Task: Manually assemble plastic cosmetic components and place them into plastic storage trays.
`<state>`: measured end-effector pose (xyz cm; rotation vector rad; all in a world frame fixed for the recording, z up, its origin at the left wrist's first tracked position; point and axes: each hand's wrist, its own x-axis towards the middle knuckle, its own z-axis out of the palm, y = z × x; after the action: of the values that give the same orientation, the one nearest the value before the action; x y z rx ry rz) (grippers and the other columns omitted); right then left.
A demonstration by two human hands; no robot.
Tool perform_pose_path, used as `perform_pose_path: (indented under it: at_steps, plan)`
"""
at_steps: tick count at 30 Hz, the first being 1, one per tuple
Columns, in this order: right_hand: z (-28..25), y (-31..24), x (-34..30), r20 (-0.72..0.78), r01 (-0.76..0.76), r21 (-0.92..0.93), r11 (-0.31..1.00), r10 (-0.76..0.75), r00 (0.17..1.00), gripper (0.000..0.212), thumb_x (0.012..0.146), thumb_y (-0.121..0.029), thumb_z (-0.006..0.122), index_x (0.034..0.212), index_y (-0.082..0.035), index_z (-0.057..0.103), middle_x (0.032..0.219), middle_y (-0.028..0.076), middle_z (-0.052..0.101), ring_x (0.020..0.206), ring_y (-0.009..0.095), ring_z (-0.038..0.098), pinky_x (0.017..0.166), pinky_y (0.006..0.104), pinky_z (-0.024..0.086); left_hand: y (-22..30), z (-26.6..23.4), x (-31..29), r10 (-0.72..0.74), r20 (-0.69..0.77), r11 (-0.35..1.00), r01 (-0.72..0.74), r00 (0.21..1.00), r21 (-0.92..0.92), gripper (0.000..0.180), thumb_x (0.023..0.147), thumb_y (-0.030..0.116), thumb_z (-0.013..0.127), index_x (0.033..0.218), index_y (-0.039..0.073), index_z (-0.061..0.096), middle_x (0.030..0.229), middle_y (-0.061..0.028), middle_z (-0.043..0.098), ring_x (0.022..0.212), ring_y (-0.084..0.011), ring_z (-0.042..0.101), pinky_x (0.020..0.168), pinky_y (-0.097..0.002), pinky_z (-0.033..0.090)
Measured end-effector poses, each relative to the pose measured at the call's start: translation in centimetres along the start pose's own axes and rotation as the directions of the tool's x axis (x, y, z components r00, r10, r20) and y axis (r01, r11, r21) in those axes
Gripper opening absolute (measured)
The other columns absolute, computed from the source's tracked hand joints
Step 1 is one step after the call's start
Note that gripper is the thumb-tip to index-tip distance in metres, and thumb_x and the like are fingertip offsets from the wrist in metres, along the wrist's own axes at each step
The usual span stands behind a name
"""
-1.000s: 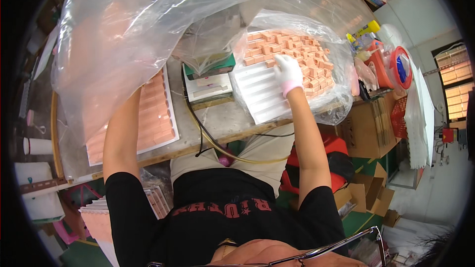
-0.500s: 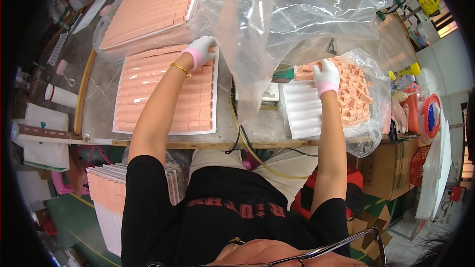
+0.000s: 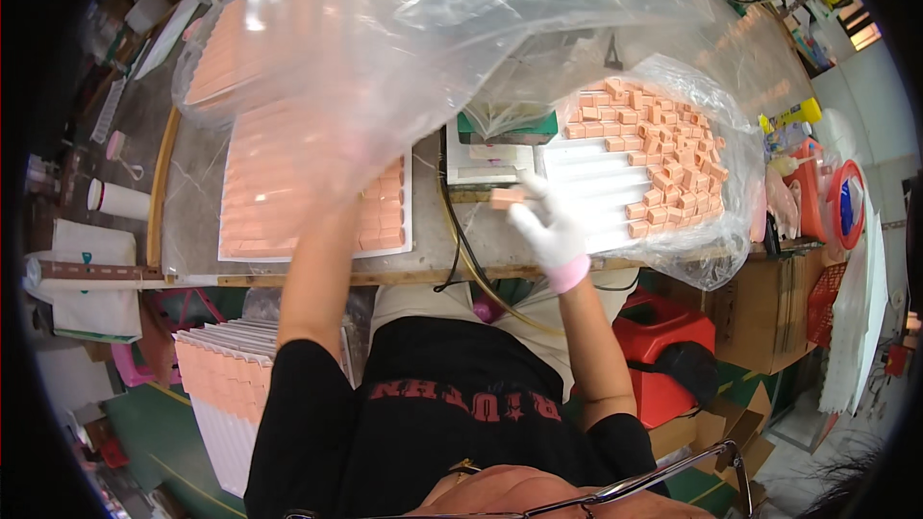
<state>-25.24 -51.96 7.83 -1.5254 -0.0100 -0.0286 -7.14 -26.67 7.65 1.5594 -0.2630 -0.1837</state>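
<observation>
My right hand (image 3: 550, 231), in a white glove with a pink cuff, pinches a small peach block (image 3: 508, 198) beside a small white-and-green device (image 3: 495, 156). To its right lies a white ridged tray (image 3: 596, 194) with loose peach blocks (image 3: 678, 168) heaped on its far and right parts. My left forearm (image 3: 322, 264) reaches over a tray of peach blocks in rows (image 3: 255, 197). A clear plastic sheet (image 3: 423, 48) hangs over my left hand and blurs it, so its fingers cannot be made out.
Another tray of peach blocks (image 3: 216, 77) lies at the far left under plastic. Dark cables and a yellowish hose (image 3: 450, 221) run over the table's front edge. Stacked trays (image 3: 226, 384) stand below on the left; a red container (image 3: 663, 356) is below on the right.
My right hand has come left and nearer from the loose blocks, bringing a block to the device. The plastic sheet has swung left across my left hand and tray. More of the right tray shows.
</observation>
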Motion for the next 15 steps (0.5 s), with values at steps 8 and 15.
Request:
perform_pose_path:
  at_steps: [8, 15]
  plan:
    - [2.4, -1.5, 1.7, 0.036, 0.532, -0.457, 0.712, -0.584, 0.811, 0.037, 0.074, 0.002, 0.066, 0.110, 0.000, 0.056, 0.097, 0.015, 0.059, 0.085, 0.029, 0.060, 0.072, 0.0338, 0.049, -1.6, 9.5, -9.1, -0.177, 0.279, 0.269, 0.319, 0.944, -0.909, 0.030, 0.090, 0.010, 0.056, 0.118, -0.001, 0.050, 0.112, -0.0127, 0.056, 0.104, -0.0243, 0.055, 0.085, -0.0319, 0.052]
    - [1.4, -1.1, 1.4, 0.263, 0.598, -0.641, 0.481, -0.594, 0.760, 0.043, 0.071, -0.002, 0.070, 0.111, -0.001, 0.056, 0.094, 0.016, 0.060, 0.086, 0.032, 0.059, 0.073, 0.0351, 0.049, -1.6, 11.8, -11.0, -0.248, 0.405, 0.153, 0.448, 0.880, -0.881, 0.032, 0.093, 0.014, 0.051, 0.121, -0.001, 0.048, 0.122, -0.0119, 0.052, 0.111, -0.0210, 0.052, 0.096, -0.0325, 0.044]
